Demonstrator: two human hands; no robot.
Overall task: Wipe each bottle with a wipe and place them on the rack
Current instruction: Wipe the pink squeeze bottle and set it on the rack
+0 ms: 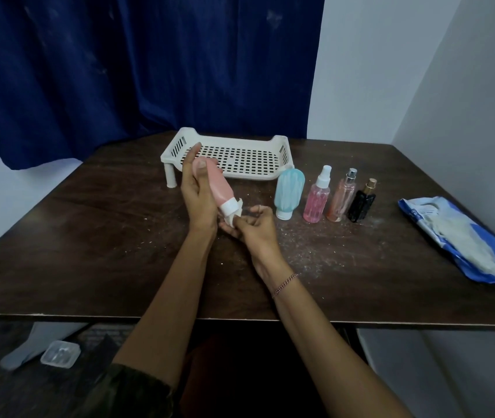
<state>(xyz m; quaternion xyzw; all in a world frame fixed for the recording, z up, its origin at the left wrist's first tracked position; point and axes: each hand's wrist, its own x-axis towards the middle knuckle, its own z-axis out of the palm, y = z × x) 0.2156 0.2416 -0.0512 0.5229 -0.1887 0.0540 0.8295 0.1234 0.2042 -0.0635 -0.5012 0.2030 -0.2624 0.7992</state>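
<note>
Desk (89, 236): dark top, dusted with pale crumbs around the work area.

Blue wipe pack (463, 239): lying at the right edge, well apart from the work.

Rack (249, 177): white, slotted, on short legs at the far middle of the desk. No bottle placed there yet.

Left grip (195, 191): wrapped round the body of the pink bottle (219, 188), thumb up near its rounded end. Bottle held tilted above the desk, just in front of the rack, white cap end lowest.

Right grip (252, 224): fingers pinched on the wipe (234, 218), pressed against the cap.

Waiting in a row right of the rack: blue bottle (288, 191), pink spray bottle (317, 200), peach perfume bottle (341, 197), black bottle (361, 203), all upright.

Judged step: wiping the first bottle, cap end in hand.

Recommended:
- Turn the bottle against the wipe rather than dabbing.
- Work from the cap up the body.
- Shift the left fingers to expose the covered faces.
- Refold to a clean patch once soiled.
- Keep the wiped bottle off the crumbed desk.
- Carry it straight to the rack.
</note>
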